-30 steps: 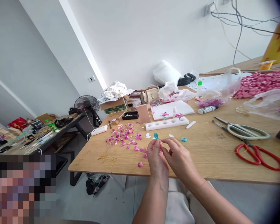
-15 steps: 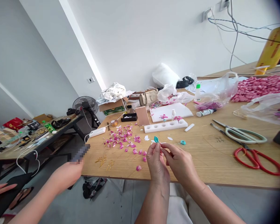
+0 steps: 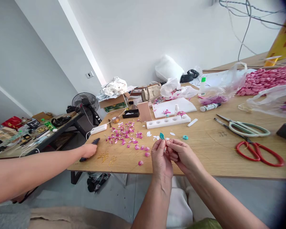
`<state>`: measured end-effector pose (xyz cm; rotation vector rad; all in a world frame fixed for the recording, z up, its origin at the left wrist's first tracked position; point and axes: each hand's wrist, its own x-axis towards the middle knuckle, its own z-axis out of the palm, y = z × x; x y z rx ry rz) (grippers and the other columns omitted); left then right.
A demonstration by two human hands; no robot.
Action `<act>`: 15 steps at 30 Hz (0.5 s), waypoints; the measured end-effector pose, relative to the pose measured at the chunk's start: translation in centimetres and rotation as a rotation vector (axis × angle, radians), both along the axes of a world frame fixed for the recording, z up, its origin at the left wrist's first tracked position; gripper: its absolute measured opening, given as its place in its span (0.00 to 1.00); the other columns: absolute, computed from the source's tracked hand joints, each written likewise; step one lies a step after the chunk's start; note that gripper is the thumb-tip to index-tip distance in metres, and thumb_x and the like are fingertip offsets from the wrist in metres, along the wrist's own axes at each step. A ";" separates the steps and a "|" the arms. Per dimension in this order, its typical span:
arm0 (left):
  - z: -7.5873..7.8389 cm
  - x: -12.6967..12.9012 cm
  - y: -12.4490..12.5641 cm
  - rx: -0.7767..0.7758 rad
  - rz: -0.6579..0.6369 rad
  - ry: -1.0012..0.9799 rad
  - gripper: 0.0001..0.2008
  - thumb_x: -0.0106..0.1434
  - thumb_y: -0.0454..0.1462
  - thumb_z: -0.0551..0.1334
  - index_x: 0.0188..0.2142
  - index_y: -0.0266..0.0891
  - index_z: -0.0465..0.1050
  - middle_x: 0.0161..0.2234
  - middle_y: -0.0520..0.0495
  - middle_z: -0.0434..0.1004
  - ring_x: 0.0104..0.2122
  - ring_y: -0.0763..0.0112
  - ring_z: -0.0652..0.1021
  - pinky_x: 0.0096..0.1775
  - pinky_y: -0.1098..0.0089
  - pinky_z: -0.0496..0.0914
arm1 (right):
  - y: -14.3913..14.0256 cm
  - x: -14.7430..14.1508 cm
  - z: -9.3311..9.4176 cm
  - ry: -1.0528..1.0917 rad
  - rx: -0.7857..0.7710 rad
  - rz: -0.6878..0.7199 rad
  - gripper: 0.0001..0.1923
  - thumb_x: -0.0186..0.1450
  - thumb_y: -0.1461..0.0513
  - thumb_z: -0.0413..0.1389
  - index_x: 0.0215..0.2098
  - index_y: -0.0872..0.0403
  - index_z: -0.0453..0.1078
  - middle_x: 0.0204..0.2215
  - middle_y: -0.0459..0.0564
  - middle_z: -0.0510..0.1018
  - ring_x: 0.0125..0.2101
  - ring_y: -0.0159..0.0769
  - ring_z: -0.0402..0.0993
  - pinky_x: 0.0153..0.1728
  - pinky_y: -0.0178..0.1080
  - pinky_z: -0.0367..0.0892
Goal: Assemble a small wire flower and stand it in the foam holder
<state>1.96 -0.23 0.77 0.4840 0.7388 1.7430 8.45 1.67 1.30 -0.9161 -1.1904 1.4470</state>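
Observation:
My left hand (image 3: 160, 156) is closed, its thumb and fingertips pinching the base of a small teal leaf (image 3: 161, 135) that stands upright. Close against it, my right hand (image 3: 181, 154) is also closed, its fingertips meeting at the base of the same leaf; fingers hide whatever lies between them. White petal pieces (image 3: 149, 134) lie just beyond my hands, and a teal tape roll (image 3: 185, 137) sits to their right. Pink flowers (image 3: 125, 132) are scattered on the left. Behind, a white foam block (image 3: 169, 121) with holes bears pink blossoms (image 3: 180, 113).
Red-handled scissors (image 3: 258, 154) and pale green-handled scissors (image 3: 250, 128) lie at right. Another person's hand (image 3: 89, 150) holds a dark blurred object on the table's left edge. Gold wire pieces (image 3: 105, 156) lie near it. A pink heap (image 3: 268, 81) and plastic bags stand back right.
The other person's arm has reached further in over the table's left edge with the dark object. My hands still pinch the leaf, close together; the view has shifted slightly.

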 end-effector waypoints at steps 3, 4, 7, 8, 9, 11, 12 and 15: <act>-0.2 -0.2 -0.1 -0.005 -0.060 0.044 0.17 0.46 0.44 0.72 0.20 0.37 0.67 0.18 0.55 0.63 0.19 0.78 0.66 0.24 0.75 0.59 | 0.1 0.0 0.1 0.084 -0.069 0.099 0.21 0.49 0.46 0.58 0.19 0.50 0.55 0.13 0.36 0.53 0.13 0.22 0.41 0.13 0.31 0.43; -0.1 -0.4 0.0 -0.007 -0.082 0.061 0.16 0.46 0.44 0.72 0.20 0.37 0.68 0.17 0.55 0.63 0.19 0.78 0.66 0.24 0.74 0.59 | 0.1 0.2 0.1 0.096 -0.081 0.115 0.22 0.49 0.46 0.59 0.18 0.50 0.55 0.14 0.36 0.53 0.13 0.21 0.41 0.13 0.31 0.43; 0.3 -0.9 0.0 0.005 -0.075 0.111 0.13 0.47 0.43 0.72 0.22 0.37 0.72 0.17 0.54 0.66 0.20 0.78 0.67 0.27 0.73 0.62 | -0.1 1.0 -0.1 0.086 -0.097 0.126 0.21 0.50 0.46 0.60 0.20 0.53 0.61 0.15 0.40 0.61 0.13 0.21 0.48 0.13 0.30 0.46; 0.5 -1.1 0.0 0.009 -0.041 0.136 0.12 0.47 0.42 0.72 0.23 0.37 0.73 0.19 0.54 0.68 0.21 0.77 0.69 0.29 0.73 0.64 | -0.2 1.4 -0.2 0.066 -0.096 0.115 0.20 0.51 0.47 0.61 0.22 0.55 0.65 0.17 0.42 0.66 0.13 0.22 0.51 0.14 0.30 0.47; 0.8 -1.3 -0.1 0.011 0.002 0.166 0.11 0.47 0.41 0.72 0.24 0.37 0.74 0.21 0.53 0.71 0.24 0.76 0.71 0.32 0.72 0.65 | -0.3 1.9 -0.2 0.041 -0.093 0.092 0.19 0.52 0.48 0.62 0.25 0.56 0.68 0.19 0.44 0.70 0.13 0.22 0.53 0.14 0.30 0.48; 1.5 -1.7 -0.4 0.012 0.064 0.236 0.10 0.47 0.39 0.72 0.25 0.37 0.75 0.25 0.50 0.75 0.28 0.75 0.74 0.37 0.71 0.67 | -0.4 3.0 -0.1 -0.010 -0.078 -0.002 0.16 0.52 0.51 0.63 0.29 0.55 0.72 0.21 0.44 0.73 0.13 0.21 0.54 0.13 0.29 0.46; 1.8 -1.8 -0.5 0.013 0.069 0.267 0.10 0.47 0.39 0.72 0.26 0.37 0.76 0.26 0.50 0.76 0.29 0.74 0.74 0.39 0.70 0.67 | -0.4 3.5 0.1 -0.049 -0.059 -0.062 0.15 0.53 0.52 0.64 0.30 0.54 0.73 0.19 0.42 0.71 0.13 0.21 0.53 0.13 0.29 0.46; 2.7 -1.9 -1.2 0.038 0.018 0.340 0.10 0.49 0.40 0.72 0.26 0.37 0.77 0.26 0.49 0.76 0.29 0.73 0.74 0.40 0.69 0.68 | -0.4 4.1 0.9 -0.190 0.028 -0.136 0.16 0.53 0.53 0.63 0.36 0.53 0.75 0.14 0.41 0.69 0.14 0.26 0.59 0.14 0.30 0.50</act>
